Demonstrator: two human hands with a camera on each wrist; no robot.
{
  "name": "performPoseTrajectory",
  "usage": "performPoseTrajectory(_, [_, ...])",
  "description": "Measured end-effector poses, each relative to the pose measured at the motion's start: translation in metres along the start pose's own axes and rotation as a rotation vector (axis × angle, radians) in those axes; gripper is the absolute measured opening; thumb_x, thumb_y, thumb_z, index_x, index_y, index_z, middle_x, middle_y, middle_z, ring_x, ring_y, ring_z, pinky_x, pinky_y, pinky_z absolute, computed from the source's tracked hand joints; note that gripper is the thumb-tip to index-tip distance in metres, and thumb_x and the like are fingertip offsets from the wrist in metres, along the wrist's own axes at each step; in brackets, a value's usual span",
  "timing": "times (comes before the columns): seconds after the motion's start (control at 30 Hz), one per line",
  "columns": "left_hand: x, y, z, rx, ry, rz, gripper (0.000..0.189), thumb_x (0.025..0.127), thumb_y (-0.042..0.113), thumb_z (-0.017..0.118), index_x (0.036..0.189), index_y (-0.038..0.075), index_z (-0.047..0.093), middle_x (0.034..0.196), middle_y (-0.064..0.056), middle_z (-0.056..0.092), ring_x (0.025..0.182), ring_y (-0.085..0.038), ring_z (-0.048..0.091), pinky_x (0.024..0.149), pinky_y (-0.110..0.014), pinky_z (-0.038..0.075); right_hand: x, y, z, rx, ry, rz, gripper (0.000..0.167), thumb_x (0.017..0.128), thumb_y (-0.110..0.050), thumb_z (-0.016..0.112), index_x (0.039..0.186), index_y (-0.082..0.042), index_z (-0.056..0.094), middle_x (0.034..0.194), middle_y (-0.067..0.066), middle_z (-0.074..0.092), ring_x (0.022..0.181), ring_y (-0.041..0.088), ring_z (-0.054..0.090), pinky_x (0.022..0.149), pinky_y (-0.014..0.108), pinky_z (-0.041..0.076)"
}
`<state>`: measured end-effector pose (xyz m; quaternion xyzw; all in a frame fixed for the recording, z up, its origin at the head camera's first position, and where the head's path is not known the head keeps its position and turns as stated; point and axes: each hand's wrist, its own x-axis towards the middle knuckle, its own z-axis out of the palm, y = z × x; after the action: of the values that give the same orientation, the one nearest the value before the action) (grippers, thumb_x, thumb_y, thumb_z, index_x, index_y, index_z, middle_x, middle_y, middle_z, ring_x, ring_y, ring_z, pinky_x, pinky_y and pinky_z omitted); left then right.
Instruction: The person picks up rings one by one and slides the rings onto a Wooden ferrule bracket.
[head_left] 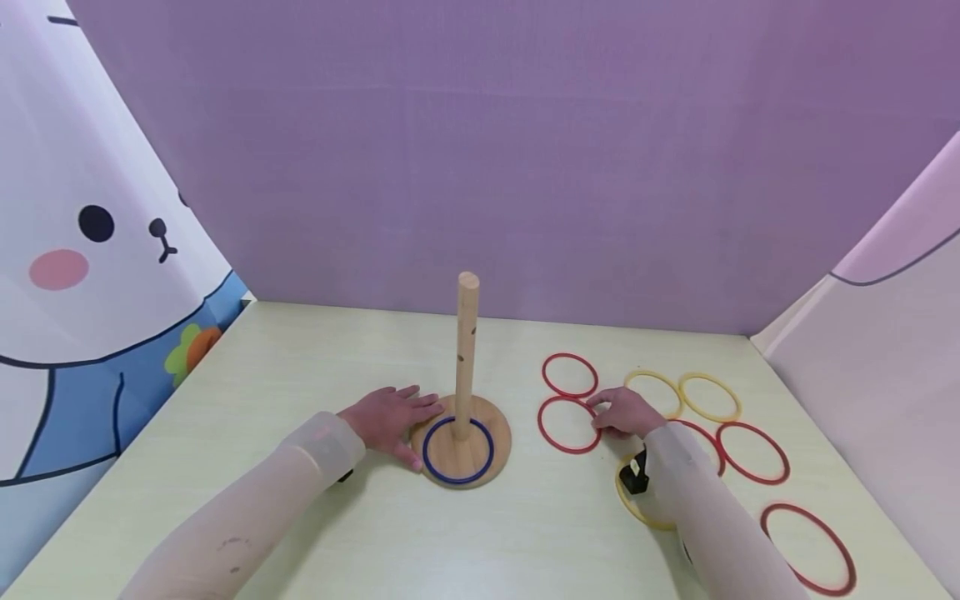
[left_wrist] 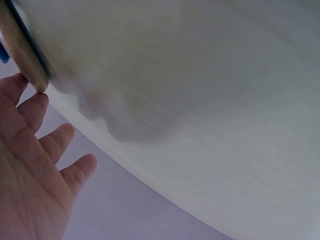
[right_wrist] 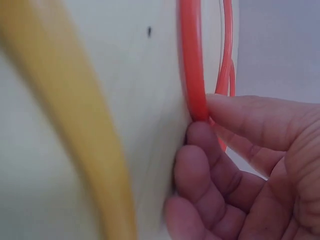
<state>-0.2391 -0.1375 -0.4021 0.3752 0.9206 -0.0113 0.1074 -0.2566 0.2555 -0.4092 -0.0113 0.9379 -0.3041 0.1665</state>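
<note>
A round wooden base (head_left: 498, 429) with an upright peg (head_left: 467, 342) stands on the table, and a blue ring (head_left: 458, 481) lies on it around the peg's foot. My left hand (head_left: 390, 421) rests at the base's left edge with spread fingers; in the left wrist view its fingertips touch the wooden rim (left_wrist: 31, 65). Right of the stand, my right hand (head_left: 624, 412) pinches the right edge of a red ring (head_left: 567, 451) between thumb and fingers. That red ring (right_wrist: 192, 60) still lies flat on the table; the right wrist view shows the pinch closely.
Another red ring (head_left: 544, 372) lies just beyond the pinched one. Yellow rings (head_left: 738, 410) and more red rings (head_left: 787, 467) are spread to the right. One yellow ring (head_left: 628, 503) lies beneath my right wrist. A purple backdrop (head_left: 480, 167) rises behind the table.
</note>
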Motion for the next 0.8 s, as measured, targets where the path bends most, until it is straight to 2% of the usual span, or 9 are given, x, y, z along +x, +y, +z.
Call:
performPoseTrajectory(0.3, [-0.0002,0.0005,-0.0017,0.002,-0.005,-0.002,0.092,0.075,0.062,0.069,0.146,0.010,0.041,0.149,-0.011,0.039,0.135,-0.041,0.034,0.104,-0.055,0.035,-0.0007,-0.0024,0.0015,0.023,0.001,0.000,0.042,0.082,-0.006,0.068,0.122,0.001,0.061,0.056,0.000,0.055,0.047,0.010,0.047,0.047,0.021,0.040])
performPoseTrajectory(0.57, [-0.0011,-0.0012,-0.0012,-0.005,0.007,0.007,0.092,0.075,0.061,0.070,0.145,0.008,0.042,0.149,-0.013,0.040,0.134,-0.043,0.035,0.104,-0.056,0.035,0.0000,-0.0039,0.0048,0.051,0.009,-0.011,0.045,0.077,0.000,0.066,0.122,0.002,0.061,0.053,0.000,0.053,0.045,0.009,0.045,0.045,0.020,0.040])
performPoseTrajectory(0.8, [-0.0001,-0.0018,0.0004,-0.001,0.014,0.022,0.092,0.075,0.061,0.069,0.145,0.008,0.042,0.148,-0.013,0.040,0.134,-0.043,0.035,0.104,-0.056,0.035,-0.0012,-0.0051,0.0059,0.031,-0.010,0.014,0.037,0.080,-0.001,0.064,0.116,0.000,0.059,0.056,0.001,0.052,0.047,0.012,0.045,0.046,0.021,0.041])
